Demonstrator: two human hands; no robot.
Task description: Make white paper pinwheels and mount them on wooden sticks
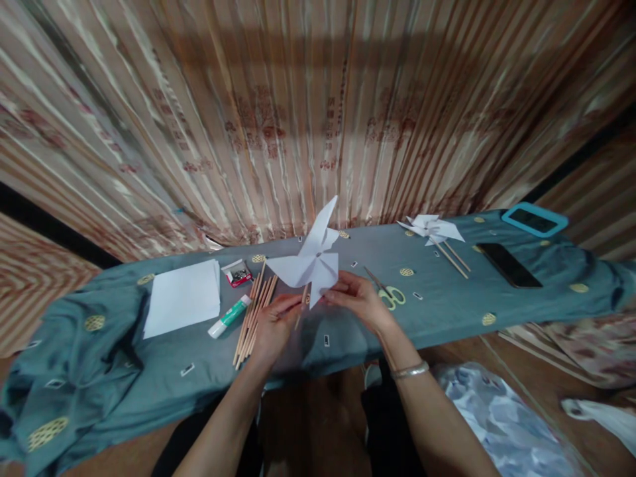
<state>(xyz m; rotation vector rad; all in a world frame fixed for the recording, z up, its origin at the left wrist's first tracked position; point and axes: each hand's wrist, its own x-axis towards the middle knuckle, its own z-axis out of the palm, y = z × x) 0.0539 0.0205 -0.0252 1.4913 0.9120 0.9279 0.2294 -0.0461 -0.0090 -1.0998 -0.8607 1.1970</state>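
A white paper pinwheel (309,265) on a thin wooden stick stands before me above the table. My left hand (278,326) is closed round the stick, just below the paper blades. With fingers bent, my right hand (358,299) pinches the lower right blade of the pinwheel. Left of my left hand lie several loose wooden sticks (252,318) and a green and white glue stick (230,317). Scissors (391,295) with pale green handles rest just beyond my right hand.
A stack of white paper (183,297) and a small red box of dark pins (238,273) lie to the left. Finished-looking pinwheels (431,227), a black phone (509,265) and a blue-framed device (534,219) are at right. Below stands a plastic bag (501,417).
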